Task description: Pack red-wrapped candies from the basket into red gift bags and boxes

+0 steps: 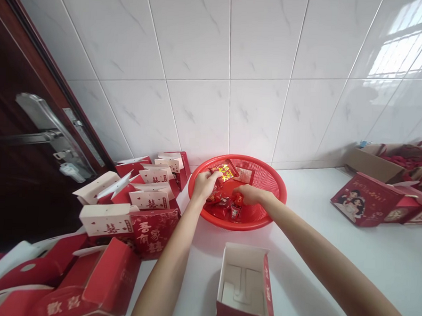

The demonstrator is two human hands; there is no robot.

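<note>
My left hand (207,182) is over the left side of a round red plastic basket (275,181), its fingers pinching a red packet with yellow lettering (226,172). Inside the same basket, my right hand (247,195) reaches in from the right, its fingers closed around a small red wrapped candy (238,197). Several more red wrapped candies (223,207) lie at the basket's bottom, and a pinkish packet (244,175) rests behind them. Between my forearms, nearer to me, stands an open-topped box (244,286), red outside and white inside, with nothing in it.
To the left stand several red and white gift boxes (152,197), with more red boxes (109,277) in front. On the right are printed red boxes (368,199) and a cardboard carton (371,161) with red items. A tiled wall (195,112) backs the white table (308,257).
</note>
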